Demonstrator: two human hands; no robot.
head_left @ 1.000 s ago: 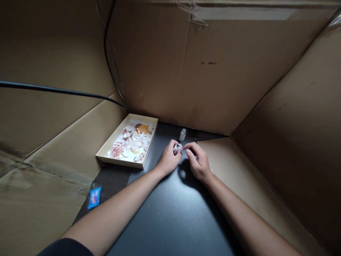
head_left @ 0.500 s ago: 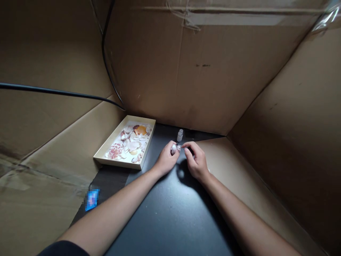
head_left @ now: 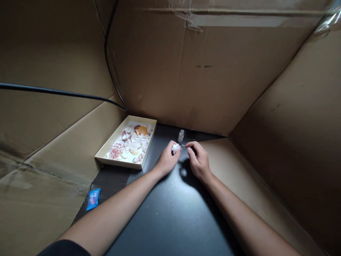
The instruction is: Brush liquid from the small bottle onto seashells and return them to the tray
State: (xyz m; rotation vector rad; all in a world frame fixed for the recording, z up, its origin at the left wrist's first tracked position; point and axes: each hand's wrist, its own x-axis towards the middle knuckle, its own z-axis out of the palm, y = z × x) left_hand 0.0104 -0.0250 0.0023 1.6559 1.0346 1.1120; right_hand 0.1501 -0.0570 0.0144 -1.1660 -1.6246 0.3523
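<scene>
My left hand [head_left: 167,159] is closed around a small pale seashell [head_left: 175,148] with reddish marks, held just above the black tabletop [head_left: 170,213]. My right hand [head_left: 198,160] is pinched close beside the shell, its fingertips near or on something too small to make out. A small bottle with a white cap [head_left: 180,135] stands upright just behind both hands. To the left lies a shallow cream box [head_left: 106,149] filled with several seashells [head_left: 131,144], white, pink-striped and one orange.
Cardboard walls [head_left: 186,78] enclose the table at the back, left and right. A black cable [head_left: 61,93] runs along the left wall and up the corner. A small blue packet [head_left: 93,198] lies at the table's left edge.
The shell has turned a little in my left hand, showing more of its pale side. Both hands stay in nearly the same place.
</scene>
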